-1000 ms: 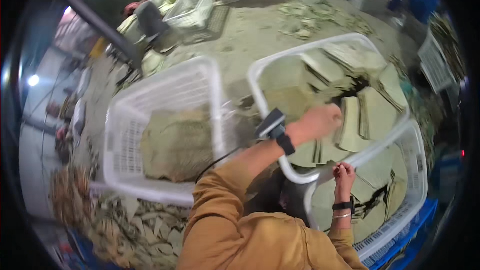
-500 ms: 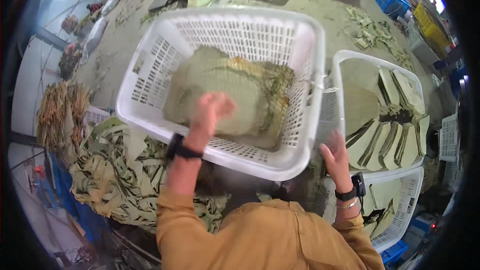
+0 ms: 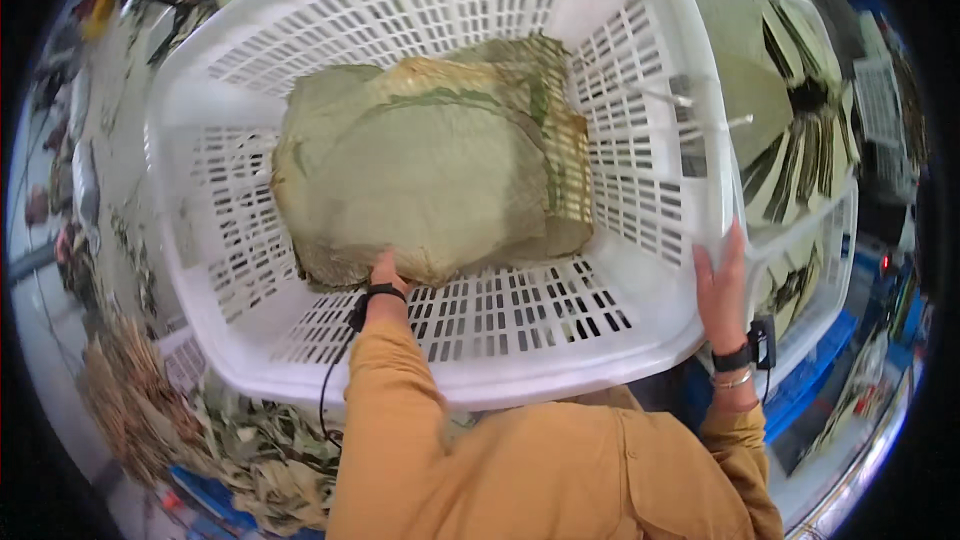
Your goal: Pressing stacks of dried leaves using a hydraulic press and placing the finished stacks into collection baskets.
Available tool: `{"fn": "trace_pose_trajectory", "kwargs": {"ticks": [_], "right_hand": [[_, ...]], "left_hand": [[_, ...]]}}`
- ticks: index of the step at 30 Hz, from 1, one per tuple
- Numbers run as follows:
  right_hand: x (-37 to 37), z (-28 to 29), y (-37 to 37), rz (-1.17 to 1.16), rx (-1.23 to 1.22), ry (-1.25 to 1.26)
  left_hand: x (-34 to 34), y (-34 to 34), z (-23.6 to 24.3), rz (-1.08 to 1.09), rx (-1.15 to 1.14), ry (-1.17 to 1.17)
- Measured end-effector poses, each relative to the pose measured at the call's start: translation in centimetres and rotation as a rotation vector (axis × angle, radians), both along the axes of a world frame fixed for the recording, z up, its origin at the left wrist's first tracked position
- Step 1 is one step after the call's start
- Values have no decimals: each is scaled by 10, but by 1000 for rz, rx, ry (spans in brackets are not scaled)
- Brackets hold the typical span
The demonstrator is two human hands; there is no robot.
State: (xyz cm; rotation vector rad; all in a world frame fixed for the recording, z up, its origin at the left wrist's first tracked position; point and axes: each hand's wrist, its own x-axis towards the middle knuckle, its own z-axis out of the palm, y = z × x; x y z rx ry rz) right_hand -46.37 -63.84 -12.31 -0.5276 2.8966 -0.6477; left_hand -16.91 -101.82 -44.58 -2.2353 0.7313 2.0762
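Observation:
A large white slatted plastic basket fills the middle of the head view, tilted toward me. Inside it lies a stack of big, flat, dried grey-green leaves, with browner edges on its right side. My left hand reaches over the near rim and touches the near edge of the stack. Its fingers are mostly hidden at the leaves, so their grip does not show. At the basket's near right corner, my right hand lies against the outer rim, fingers stretched and thumb apart.
Right of the basket, a second white basket holds bundles of folded leaves. A further white basket with leaves sits nearer. Crumpled leaf scraps and bundled dry stalks lie at the lower left.
The basket looks larger and closer, tipped more toward me. My left hand has moved down to the stack's near edge. My right hand has come onto the basket's rim.

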Motion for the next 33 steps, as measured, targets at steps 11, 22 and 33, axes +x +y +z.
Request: {"fn": "trace_pose_trajectory", "kwargs": {"ticks": [11,22,33], "right_hand": [[1,1,-4,-44,15,24],[0,3,-5,-87,-159,-9],[1,7,-10,-83,-179,-27]], "left_hand": [[-18,15,24,157,-132,-130],[-47,-15,99,336,134,186],[13,0,-1,-265,48,142]]}}
